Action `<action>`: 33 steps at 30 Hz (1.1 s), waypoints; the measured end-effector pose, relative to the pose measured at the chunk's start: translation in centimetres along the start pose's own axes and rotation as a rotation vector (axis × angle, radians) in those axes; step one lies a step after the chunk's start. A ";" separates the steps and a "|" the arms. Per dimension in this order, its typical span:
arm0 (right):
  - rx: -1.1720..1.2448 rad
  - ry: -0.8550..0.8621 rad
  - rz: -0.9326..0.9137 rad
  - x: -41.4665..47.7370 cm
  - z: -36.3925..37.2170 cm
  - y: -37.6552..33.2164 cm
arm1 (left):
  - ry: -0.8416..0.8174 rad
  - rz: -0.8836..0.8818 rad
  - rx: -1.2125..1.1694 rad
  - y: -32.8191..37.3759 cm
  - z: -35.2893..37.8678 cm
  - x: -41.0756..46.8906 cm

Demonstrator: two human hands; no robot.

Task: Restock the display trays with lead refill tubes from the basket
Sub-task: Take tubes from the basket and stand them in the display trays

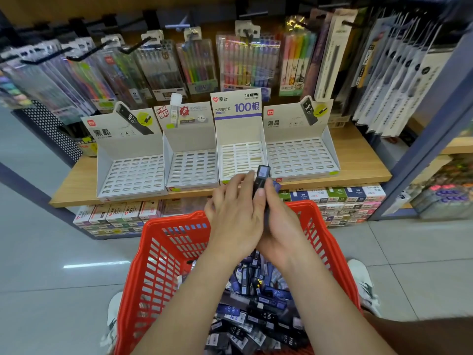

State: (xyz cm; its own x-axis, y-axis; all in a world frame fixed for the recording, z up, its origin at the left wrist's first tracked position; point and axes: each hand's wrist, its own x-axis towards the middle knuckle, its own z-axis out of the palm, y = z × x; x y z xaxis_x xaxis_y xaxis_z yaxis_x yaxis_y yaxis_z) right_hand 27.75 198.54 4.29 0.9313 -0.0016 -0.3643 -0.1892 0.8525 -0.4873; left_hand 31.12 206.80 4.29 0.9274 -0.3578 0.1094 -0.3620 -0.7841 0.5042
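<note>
Four white cardboard display trays point(133, 146) w/ slotted grids stand side by side, walls touching, near the front edge of the light wooden shelf point(76, 193). Hanging pen packs point(245, 60) end behind the grids, so room above them is open. Over the far rim of the red plastic basket point(153, 252), our right hand point(280, 226) grips a dark lead refill tube point(261, 179) upright. Our left hand point(234, 216) has nearly straight fingers touching its side. Loose dark tubes point(256, 316) fill the basket.
</note>
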 end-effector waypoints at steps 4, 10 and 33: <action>-0.114 0.056 -0.048 0.5 -0.5 -0.6 | -0.230 -0.167 -0.772 0.5 -0.7 1.2; -0.237 -0.058 -0.040 -0.2 -1.1 -3.1 | -0.256 -0.317 -1.285 1.1 -2.0 2.3; -0.501 0.026 -0.024 2.2 -3.2 -4.2 | 0.126 -0.135 -0.856 -2.0 -7.6 10.1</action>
State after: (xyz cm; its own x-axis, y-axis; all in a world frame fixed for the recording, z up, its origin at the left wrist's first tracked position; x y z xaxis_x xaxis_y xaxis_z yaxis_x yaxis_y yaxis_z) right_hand 29.63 193.26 3.00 0.9303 -0.0368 -0.3650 -0.2999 0.4967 -0.8145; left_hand 41.92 208.64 10.87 0.9791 -0.1906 0.0711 -0.1001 -0.1474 0.9840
